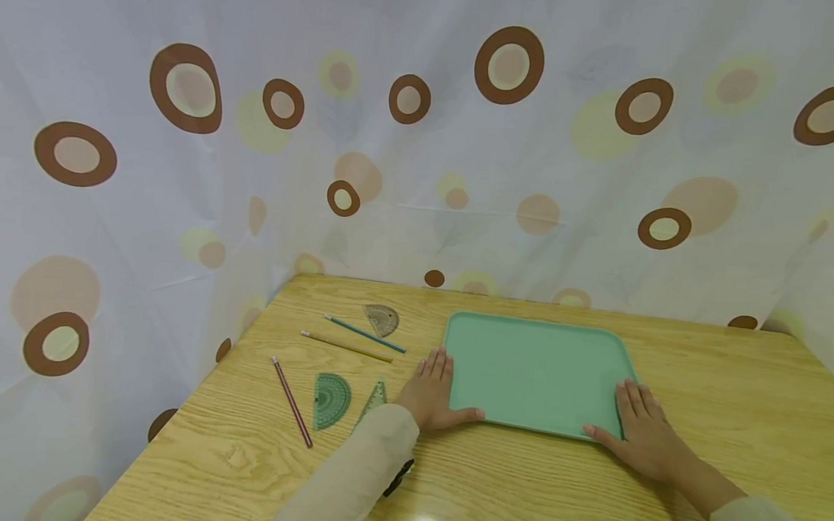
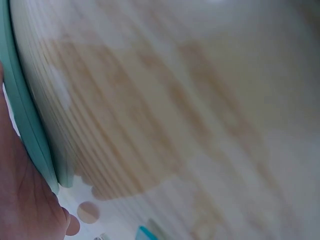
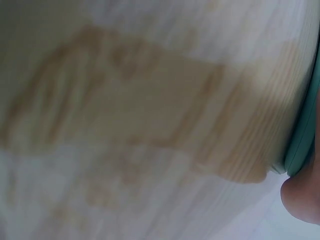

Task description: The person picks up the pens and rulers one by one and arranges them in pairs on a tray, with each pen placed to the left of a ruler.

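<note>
A flat green tray (image 1: 537, 376) lies on the wooden table between the two hands. My left hand (image 1: 434, 395) rests against its left side, fingers straight along the edge and thumb at the near left corner. On the opposite side, my right hand (image 1: 642, 429) touches the near right corner, its fingers extended and thumb along the front rim. The left wrist view shows the tray's edge (image 2: 25, 105) beside the palm. In the right wrist view, the tray's edge (image 3: 302, 132) meets part of the hand (image 3: 302, 195).
Left of the tray lie a blue pencil (image 1: 366, 333), a yellow pencil (image 1: 345, 346), a dark red pencil (image 1: 292, 402), a grey protractor (image 1: 383, 319) and a green protractor (image 1: 332, 401). A green set square (image 1: 376, 398) is partly hidden by the left arm. Patterned curtain (image 1: 406, 168) surrounds the table.
</note>
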The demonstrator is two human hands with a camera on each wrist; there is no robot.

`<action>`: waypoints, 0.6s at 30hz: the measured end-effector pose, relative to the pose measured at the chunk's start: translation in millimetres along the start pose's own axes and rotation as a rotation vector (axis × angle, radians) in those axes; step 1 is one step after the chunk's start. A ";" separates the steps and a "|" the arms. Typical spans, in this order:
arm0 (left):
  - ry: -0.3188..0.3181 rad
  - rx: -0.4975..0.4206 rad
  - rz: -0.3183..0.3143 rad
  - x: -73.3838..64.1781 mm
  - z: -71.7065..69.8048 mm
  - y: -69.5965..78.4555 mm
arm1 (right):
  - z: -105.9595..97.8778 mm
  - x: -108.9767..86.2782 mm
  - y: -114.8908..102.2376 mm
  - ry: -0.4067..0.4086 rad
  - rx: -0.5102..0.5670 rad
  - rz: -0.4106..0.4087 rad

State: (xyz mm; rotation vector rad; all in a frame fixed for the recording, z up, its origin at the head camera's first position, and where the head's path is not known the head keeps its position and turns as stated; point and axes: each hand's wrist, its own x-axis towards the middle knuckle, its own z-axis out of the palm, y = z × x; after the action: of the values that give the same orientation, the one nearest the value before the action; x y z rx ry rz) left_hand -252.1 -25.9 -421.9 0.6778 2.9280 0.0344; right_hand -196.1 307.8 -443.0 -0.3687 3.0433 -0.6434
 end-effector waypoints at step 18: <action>-0.006 -0.014 -0.007 1.4 0.6 0.1 | -4.6 -3.7 7.2 -0.010 0.005 -0.047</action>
State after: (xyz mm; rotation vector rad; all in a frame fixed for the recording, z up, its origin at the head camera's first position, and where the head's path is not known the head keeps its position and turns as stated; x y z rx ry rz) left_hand -253.2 -25.2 -422.6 0.6637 2.9214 0.0512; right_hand -194.3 316.8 -441.9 -0.4431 3.0312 -0.6498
